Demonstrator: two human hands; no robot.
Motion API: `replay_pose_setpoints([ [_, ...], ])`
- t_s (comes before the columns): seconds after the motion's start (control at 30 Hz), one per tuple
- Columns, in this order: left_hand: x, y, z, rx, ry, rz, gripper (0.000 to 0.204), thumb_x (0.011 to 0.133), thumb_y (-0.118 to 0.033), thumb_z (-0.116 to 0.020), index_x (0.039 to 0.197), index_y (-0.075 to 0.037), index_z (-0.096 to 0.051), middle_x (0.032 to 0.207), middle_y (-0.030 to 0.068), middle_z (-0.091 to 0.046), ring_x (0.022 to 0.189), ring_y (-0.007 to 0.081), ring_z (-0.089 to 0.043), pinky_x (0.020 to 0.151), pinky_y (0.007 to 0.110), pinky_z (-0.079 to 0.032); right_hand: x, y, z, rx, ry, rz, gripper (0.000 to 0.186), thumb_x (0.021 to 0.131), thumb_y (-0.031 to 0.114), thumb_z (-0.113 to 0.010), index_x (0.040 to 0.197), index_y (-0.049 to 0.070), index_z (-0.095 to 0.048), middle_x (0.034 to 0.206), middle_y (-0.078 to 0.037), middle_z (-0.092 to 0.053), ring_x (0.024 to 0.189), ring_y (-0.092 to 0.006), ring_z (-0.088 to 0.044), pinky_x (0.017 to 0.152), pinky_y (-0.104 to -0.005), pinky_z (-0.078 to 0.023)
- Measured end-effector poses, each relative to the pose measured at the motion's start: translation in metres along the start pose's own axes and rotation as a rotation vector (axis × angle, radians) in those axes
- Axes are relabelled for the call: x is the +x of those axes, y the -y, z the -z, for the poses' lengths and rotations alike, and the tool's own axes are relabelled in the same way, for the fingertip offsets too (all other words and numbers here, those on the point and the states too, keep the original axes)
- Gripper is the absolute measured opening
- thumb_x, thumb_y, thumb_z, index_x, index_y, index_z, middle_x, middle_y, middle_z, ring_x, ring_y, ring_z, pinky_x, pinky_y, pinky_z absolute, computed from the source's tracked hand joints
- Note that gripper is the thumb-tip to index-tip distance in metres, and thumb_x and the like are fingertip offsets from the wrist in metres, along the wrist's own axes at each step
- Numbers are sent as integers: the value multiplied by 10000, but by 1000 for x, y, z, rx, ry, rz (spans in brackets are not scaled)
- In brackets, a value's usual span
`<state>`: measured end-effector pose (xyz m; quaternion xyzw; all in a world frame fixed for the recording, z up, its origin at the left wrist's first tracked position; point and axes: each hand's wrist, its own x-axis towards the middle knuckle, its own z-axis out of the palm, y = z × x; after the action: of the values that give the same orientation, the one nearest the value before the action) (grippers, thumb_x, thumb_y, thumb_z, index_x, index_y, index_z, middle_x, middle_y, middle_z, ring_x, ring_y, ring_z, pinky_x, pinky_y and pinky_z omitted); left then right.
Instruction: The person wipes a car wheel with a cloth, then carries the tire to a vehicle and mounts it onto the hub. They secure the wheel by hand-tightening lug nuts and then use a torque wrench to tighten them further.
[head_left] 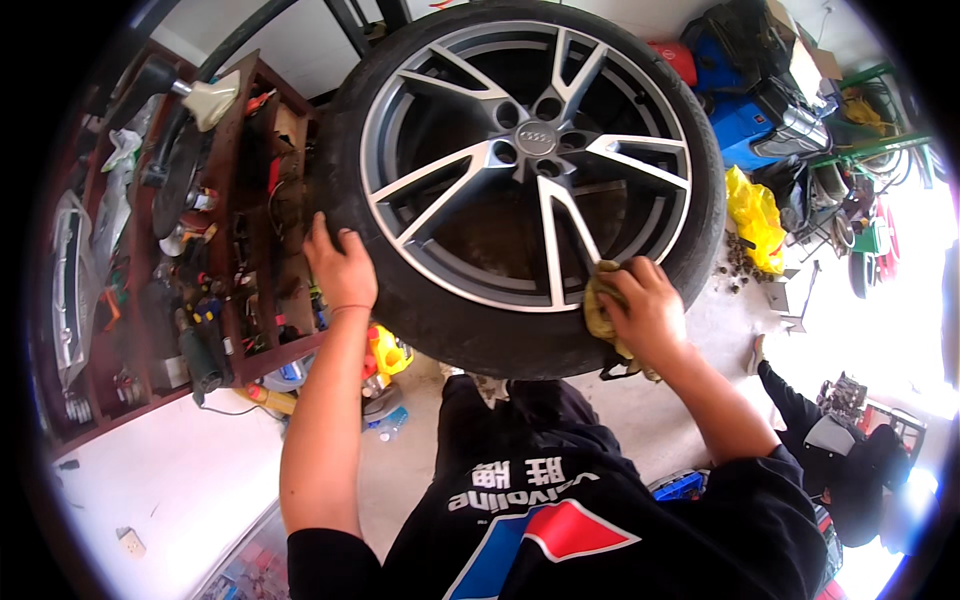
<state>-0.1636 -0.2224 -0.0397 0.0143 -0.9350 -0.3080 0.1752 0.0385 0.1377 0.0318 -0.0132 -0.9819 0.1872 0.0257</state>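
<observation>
In front of me is a car wheel, its black tyre (455,325) fitted on a grey and silver alloy rim (552,235) with split spokes and a round centre cap. My left hand (342,270) rests on the left side of the tyre with its fingers stretched out, holding nothing else. At the lower right of the rim, my right hand (648,315) is closed around a crumpled olive-yellow rag (598,315). The rag is pressed against the rim's edge near the end of a spoke, and part of it hangs over the tyre.
A dark red tool rack (245,345) with several hand tools stands close on the left. Rightward are a yellow plastic bag (755,218), a blue container (745,130) and scattered small dark pieces (742,268) on the floor. Another person (845,460) is low down at the right.
</observation>
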Motion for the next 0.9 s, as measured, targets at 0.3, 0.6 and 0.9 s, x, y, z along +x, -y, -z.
replay_pose_setpoints([
  [0.3,0,1,1,4,47,29,532,983,-261,-510,1451,-6,-485,1419,278,-477,1315,446,-489,1121,457,-396,123,-2,-3,153,13,-84,226,903,219,-670,1056,66,-603,1073,-187,-606,995,-394,-635,853,-492,-521],
  [0.6,0,3,0,-40,33,25,540,985,-276,-509,1450,-4,-482,1417,293,-468,1317,447,-483,1119,457,-394,17,4,5,-110,117,56,164,831,201,-707,936,91,-644,973,-110,-576,882,-299,-627,758,-414,-544],
  [0.9,5,4,-1,34,25,35,547,991,-313,-495,1452,-18,-486,1417,298,-476,1303,461,-491,1104,463,-403,25,67,-12,-74,176,229,175,829,255,-703,936,118,-677,962,-67,-604,961,-265,-620,808,-401,-505],
])
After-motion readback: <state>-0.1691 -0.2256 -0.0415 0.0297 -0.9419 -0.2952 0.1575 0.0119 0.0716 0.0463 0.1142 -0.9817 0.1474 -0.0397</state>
